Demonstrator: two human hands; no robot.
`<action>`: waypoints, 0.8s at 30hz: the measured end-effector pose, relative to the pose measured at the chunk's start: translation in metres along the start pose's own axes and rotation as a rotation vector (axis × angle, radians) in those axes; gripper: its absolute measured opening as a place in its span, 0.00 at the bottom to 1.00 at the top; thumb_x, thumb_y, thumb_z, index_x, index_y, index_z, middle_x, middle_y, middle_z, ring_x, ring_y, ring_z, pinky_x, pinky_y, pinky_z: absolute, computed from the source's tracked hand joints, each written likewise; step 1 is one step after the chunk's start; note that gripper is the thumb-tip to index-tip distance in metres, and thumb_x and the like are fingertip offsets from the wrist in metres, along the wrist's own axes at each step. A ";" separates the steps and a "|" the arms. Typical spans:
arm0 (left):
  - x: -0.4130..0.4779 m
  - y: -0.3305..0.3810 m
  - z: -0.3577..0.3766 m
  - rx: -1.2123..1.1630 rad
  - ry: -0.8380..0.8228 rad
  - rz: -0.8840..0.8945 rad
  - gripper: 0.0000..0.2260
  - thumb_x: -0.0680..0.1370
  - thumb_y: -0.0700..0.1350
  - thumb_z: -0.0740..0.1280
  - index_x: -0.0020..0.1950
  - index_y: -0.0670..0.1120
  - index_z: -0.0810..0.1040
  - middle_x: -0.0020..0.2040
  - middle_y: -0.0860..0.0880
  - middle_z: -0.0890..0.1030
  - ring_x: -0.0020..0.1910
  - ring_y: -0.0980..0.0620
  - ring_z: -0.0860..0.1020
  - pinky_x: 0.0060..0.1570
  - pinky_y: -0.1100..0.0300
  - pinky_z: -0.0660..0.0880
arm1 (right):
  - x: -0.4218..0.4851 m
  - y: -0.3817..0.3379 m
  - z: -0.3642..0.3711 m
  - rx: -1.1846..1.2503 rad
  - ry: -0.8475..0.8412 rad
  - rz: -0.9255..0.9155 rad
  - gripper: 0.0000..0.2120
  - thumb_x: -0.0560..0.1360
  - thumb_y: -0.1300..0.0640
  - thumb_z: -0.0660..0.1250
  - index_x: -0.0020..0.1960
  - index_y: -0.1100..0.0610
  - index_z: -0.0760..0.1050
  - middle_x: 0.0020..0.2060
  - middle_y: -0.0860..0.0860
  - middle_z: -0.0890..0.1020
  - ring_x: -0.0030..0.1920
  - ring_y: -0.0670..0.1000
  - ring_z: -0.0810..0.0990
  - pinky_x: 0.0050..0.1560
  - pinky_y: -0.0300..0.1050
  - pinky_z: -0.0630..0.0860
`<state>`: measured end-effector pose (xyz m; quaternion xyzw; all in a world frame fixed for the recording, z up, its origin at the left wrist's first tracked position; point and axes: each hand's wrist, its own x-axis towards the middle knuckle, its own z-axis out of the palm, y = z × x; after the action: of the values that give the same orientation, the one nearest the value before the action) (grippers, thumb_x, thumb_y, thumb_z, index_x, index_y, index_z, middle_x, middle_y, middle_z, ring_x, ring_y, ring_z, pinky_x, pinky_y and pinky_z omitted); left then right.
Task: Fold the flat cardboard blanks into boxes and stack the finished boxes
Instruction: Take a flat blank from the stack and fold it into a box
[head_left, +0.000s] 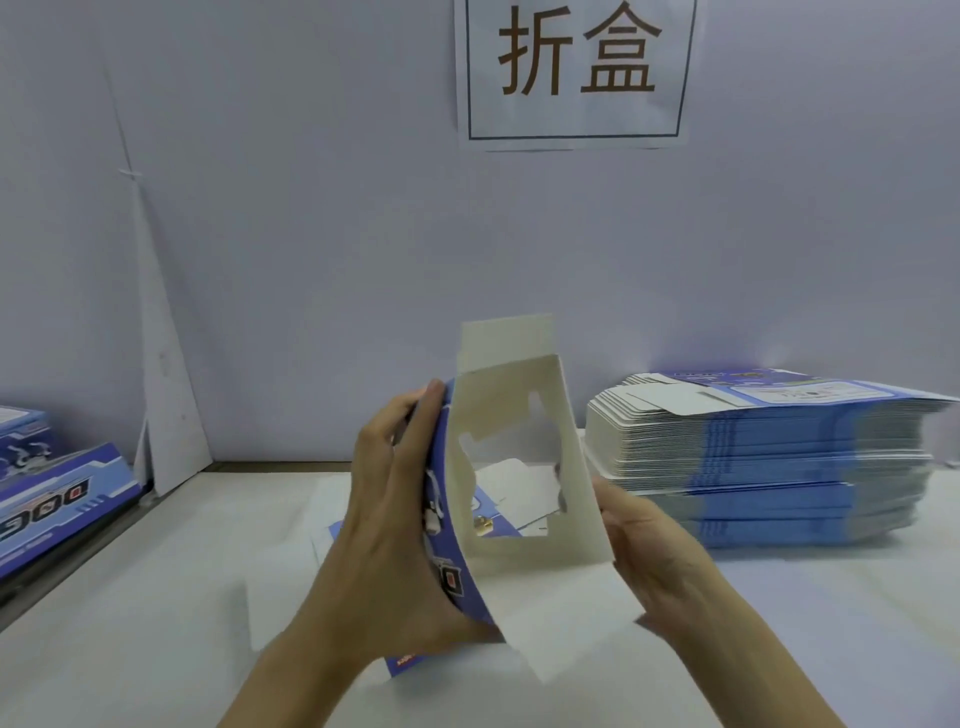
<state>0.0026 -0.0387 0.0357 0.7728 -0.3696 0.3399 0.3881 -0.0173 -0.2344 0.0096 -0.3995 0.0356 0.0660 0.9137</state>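
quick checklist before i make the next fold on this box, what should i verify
1. Grip: left hand holds the blank by its blue side, ok.
2. Support: right hand touches the right edge; firm grip, cannot tell.
3. Squareness: blue side bows, not ok.
4. Flaps: top flap stands free, unfolded, ok.
5. Room on the finished boxes at left, cannot tell.

boxes (47, 499) half off the left edge, blank stack (769, 457) blurred

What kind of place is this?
Likely a box-folding station in a packaging workshop: a tall stack of flat blanks, a half-folded box in progress, and a wall sign reading "fold boxes" in Chinese.
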 end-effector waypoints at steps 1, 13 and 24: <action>-0.006 -0.010 -0.003 0.029 -0.005 0.052 0.54 0.55 0.53 0.81 0.73 0.43 0.56 0.67 0.46 0.64 0.69 0.56 0.66 0.64 0.57 0.70 | 0.001 -0.004 -0.003 -0.005 0.021 -0.103 0.12 0.71 0.58 0.70 0.52 0.64 0.83 0.44 0.58 0.86 0.37 0.52 0.85 0.41 0.47 0.84; -0.014 -0.005 -0.004 0.229 0.028 0.031 0.55 0.55 0.68 0.71 0.76 0.57 0.49 0.70 0.44 0.62 0.68 0.43 0.65 0.62 0.49 0.68 | -0.014 -0.013 -0.004 -0.797 0.446 -1.134 0.19 0.76 0.60 0.69 0.65 0.47 0.76 0.42 0.39 0.85 0.35 0.38 0.74 0.35 0.33 0.77; -0.017 -0.004 0.007 0.343 0.000 -0.040 0.53 0.54 0.63 0.74 0.75 0.52 0.56 0.68 0.46 0.60 0.68 0.43 0.61 0.59 0.29 0.68 | -0.023 -0.021 0.016 -0.224 0.012 -0.586 0.15 0.69 0.46 0.67 0.52 0.47 0.85 0.51 0.49 0.86 0.49 0.46 0.85 0.42 0.39 0.81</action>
<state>-0.0009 -0.0375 0.0176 0.8349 -0.2909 0.3900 0.2573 -0.0363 -0.2392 0.0382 -0.4915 -0.0831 -0.1988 0.8438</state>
